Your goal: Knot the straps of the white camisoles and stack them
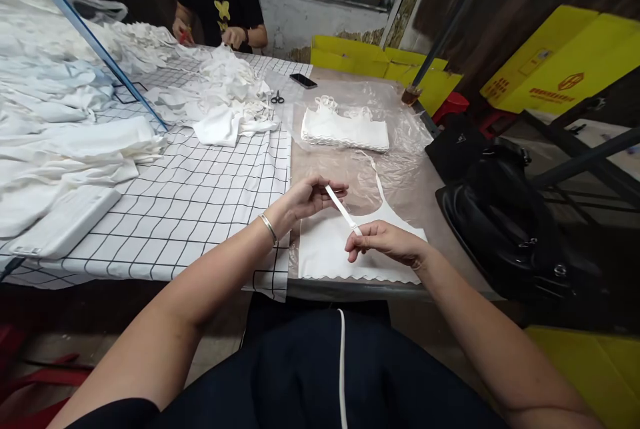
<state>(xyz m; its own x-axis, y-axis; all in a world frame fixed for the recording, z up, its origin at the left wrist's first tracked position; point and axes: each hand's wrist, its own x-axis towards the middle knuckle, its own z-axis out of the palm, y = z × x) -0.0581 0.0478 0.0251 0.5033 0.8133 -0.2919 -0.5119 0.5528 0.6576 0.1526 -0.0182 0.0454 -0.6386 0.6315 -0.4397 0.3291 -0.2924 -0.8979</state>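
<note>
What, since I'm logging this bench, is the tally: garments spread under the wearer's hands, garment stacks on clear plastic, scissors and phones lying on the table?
Spread garment: 1
Garment stack: 1
Scissors: 1
Phone: 1
Total: 4

White top (373, 269) lying flat just below center, wavy hem (360, 278) down, one strap (341, 208) lifted pretty straight, other strap (379, 182) flopped upward.

Head-worn view, forward and down
</note>
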